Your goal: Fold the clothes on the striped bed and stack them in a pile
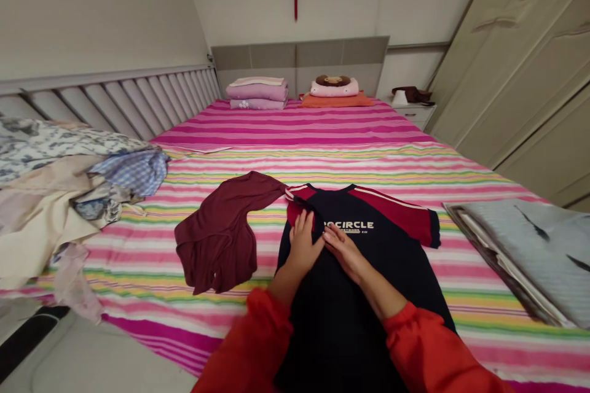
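A dark navy T-shirt (pixel 391 270) with red shoulders and white stripes lies spread on the bed before me, lettering across its chest. Its left sleeve (pixel 302 201) is turned inward over the body, while the right sleeve lies stretched out. My left hand (pixel 302 242) rests on the folded side, fingers extended. Close beside it, my right hand (pixel 343 249) lies on the chest by the print, its fingers stretched out and covering some of the lettering. A crumpled maroon garment (pixel 221 233) sits left of the T-shirt, one end reaching its shoulder.
A heap of loose clothes (pixel 59 184) covers the bed's left side, along a slatted rail (pixel 138 101). Folded grey-blue fabric (pixel 539 245) lies at the right. Purple bedding (pixel 258 92) and an orange folded piece (pixel 336 101) are by the headboard (pixel 341 52). A wardrobe (pixel 516 73) flanks the right.
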Motion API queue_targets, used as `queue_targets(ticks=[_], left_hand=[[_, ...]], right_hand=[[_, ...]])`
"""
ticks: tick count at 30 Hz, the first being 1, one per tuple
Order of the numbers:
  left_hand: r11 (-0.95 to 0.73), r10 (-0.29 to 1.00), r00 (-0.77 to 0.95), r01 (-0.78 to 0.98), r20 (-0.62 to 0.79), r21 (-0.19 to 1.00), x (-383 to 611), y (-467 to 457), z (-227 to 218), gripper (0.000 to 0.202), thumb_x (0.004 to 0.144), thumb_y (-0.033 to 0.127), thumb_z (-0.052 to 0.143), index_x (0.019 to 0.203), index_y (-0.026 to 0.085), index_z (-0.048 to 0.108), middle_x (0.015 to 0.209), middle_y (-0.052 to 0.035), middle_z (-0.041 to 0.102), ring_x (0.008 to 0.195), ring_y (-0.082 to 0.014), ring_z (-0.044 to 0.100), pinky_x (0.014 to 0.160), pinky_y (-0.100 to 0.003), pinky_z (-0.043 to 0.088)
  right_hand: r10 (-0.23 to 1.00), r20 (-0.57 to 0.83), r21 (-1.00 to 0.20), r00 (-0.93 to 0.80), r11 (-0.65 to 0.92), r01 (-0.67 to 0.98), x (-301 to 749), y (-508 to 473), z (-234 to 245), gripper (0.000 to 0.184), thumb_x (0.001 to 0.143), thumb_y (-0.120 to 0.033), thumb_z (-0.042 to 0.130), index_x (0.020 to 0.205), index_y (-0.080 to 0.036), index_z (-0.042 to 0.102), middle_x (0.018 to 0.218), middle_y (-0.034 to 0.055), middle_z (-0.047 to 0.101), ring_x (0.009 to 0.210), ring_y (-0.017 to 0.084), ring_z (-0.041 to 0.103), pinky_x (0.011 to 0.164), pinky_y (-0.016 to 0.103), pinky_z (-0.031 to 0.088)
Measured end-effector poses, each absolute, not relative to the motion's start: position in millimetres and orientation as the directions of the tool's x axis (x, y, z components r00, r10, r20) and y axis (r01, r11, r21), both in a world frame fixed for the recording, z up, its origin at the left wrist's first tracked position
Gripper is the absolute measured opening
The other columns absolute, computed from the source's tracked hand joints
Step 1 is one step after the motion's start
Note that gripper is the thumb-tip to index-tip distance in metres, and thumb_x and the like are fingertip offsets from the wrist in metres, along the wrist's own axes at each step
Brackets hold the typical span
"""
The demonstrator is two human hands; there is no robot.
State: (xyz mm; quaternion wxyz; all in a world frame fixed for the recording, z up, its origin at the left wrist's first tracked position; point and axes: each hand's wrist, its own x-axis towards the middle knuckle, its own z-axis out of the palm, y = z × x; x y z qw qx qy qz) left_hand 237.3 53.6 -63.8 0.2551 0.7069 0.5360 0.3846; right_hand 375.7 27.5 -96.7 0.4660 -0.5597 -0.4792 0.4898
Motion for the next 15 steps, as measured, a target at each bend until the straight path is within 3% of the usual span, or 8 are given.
queue_targets(ticks=[2, 5, 7, 9, 11, 13, 15], left_hand=[[-0.358, 0.925, 0.144, 0.641, 0.352, 0.679, 219.1, 19.0, -80.8, 0.057, 0.087, 0.032, 0.054, 0.141, 0.02, 0.043, 0.152, -0.0145, 0.04, 0.143, -0.0296, 0.032, 0.114, -0.054, 0.03], [-0.268, 0.918, -0.051, 0.652, 0.394, 0.709, 173.2, -43.3, -119.6, 0.048, 0.092, 0.036, 0.047, 0.137, 0.02, 0.044, 0.143, -0.0152, 0.049, 0.137, -0.0273, 0.041, 0.112, -0.051, 0.036], [-0.1, 0.931, -0.219, 0.613, 0.291, 0.783, 144.4, -85.5, -148.1, 0.05, 0.088, 0.044, 0.05, 0.132, 0.02, 0.047, 0.135, -0.0165, 0.055, 0.13, -0.0292, 0.048, 0.108, -0.051, 0.041], [0.067, 0.949, -0.299, 0.508, 0.103, 0.859, 124.2, -120.4, -170.8, 0.057, 0.083, 0.051, 0.056, 0.129, 0.019, 0.047, 0.13, -0.0174, 0.058, 0.123, -0.0305, 0.055, 0.101, -0.05, 0.048], [0.189, 0.953, -0.297, 0.406, -0.067, 0.894, 112.6, -142.8, -181.9, 0.06, 0.076, 0.055, 0.061, 0.122, 0.018, 0.052, 0.122, -0.0168, 0.064, 0.116, -0.0308, 0.061, 0.096, -0.047, 0.052], [0.258, 0.945, -0.288, 0.356, -0.158, 0.898, 106.9, -152.4, -179.6, 0.057, 0.071, 0.057, 0.066, 0.111, 0.017, 0.057, 0.108, -0.0145, 0.069, 0.105, -0.0305, 0.066, 0.089, -0.044, 0.055], [0.277, 0.94, -0.292, 0.348, -0.177, 0.895, 104.7, -154.2, -166.5, 0.054, 0.068, 0.06, 0.068, 0.1, 0.017, 0.061, 0.093, -0.0111, 0.072, 0.092, -0.0292, 0.069, 0.08, -0.04, 0.057]], right_hand=[[0.991, -0.094, -0.976, 0.094, -0.11, 0.185, 375.4, 43.3, -101.5, 0.075, 0.089, -0.056, 0.052, 0.152, -0.021, 0.03, 0.143, 0.0183, 0.052, 0.124, 0.026, 0.057, 0.095, 0.042, 0.052], [0.987, -0.107, -0.957, 0.119, -0.135, 0.256, 373.8, 61.2, -103.1, 0.089, 0.083, -0.055, 0.061, 0.154, -0.016, 0.023, 0.137, 0.0204, 0.055, 0.116, 0.027, 0.062, 0.09, 0.039, 0.054], [0.983, -0.112, -0.941, 0.146, -0.152, 0.304, 371.5, 72.6, -98.9, 0.099, 0.075, -0.052, 0.069, 0.154, -0.014, 0.022, 0.135, 0.02, 0.055, 0.114, 0.027, 0.061, 0.09, 0.04, 0.053], [0.98, -0.083, -0.914, 0.179, -0.146, 0.38, 367.8, 84.7, -91.1, 0.104, 0.064, -0.043, 0.079, 0.151, -0.014, 0.03, 0.136, 0.0184, 0.052, 0.12, 0.03, 0.055, 0.098, 0.042, 0.048], [0.98, -0.031, -0.88, 0.197, -0.12, 0.459, 362.7, 97.1, -80.9, 0.092, 0.057, -0.033, 0.083, 0.141, -0.018, 0.049, 0.14, 0.0153, 0.048, 0.128, 0.032, 0.046, 0.107, 0.044, 0.038], [0.983, 0.004, -0.857, 0.183, -0.091, 0.508, 357.2, 109.8, -69.4, 0.058, 0.059, -0.028, 0.081, 0.115, -0.023, 0.069, 0.133, 0.0107, 0.054, 0.127, 0.032, 0.045, 0.108, 0.044, 0.034], [0.989, 0.006, -0.858, 0.144, -0.069, 0.508, 353.1, 123.3, -57.2, 0.022, 0.065, -0.026, 0.076, 0.087, -0.023, 0.075, 0.112, 0.0067, 0.066, 0.116, 0.029, 0.054, 0.102, 0.041, 0.039]])
